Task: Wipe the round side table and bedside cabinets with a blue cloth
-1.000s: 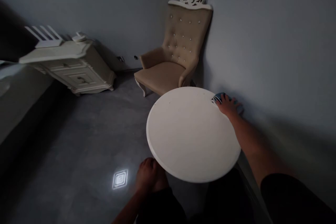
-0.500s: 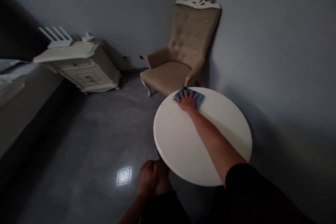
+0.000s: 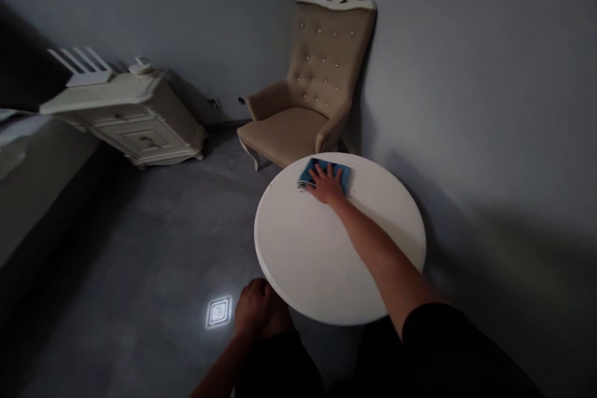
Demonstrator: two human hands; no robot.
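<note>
Plain, smooth grey walls point(image 3: 466, 74) meeting in a corner, dimly lit, above a darker grey floor point(image 3: 153, 242) with cloudy mottling. At far left, partly cut off, what looks like a bed point(image 3: 37, 193) with a pale covering. Set in the corner, a tan armchair point(image 3: 289, 130) with a tall buttoned back, shiny studs and a white scrollwork crest. In front of it, a round white table point(image 3: 303, 249), flat and matte, with a moulded rim. Back left, a cream cabinet point(image 3: 140, 130) with carved panels, carrying a white router point(image 3: 88, 78) with upright antennas. Near the table's far edge, on the armchair side, a folded blue cloth point(image 3: 344, 175), soft-looking, pale along its left edge, roughly rectangular, with its longer axis apparently running left to right. Directly on top of it, the right hand point(image 3: 326, 186), palm down, fingers spread apart and pointing toward the far rim, with cloth showing beyond the fingertips and on both sides. Much farther from the cloth, below the table's near-left edge, the left hand point(image 3: 253, 301), resting on a bent knee point(image 3: 280, 317), fingers close together; impossible to tell whether clenched. Beside it, a glowing diamond pattern point(image 3: 219, 312) on the floor. Smallest of all, a few dark specks near the table's far rim.
</note>
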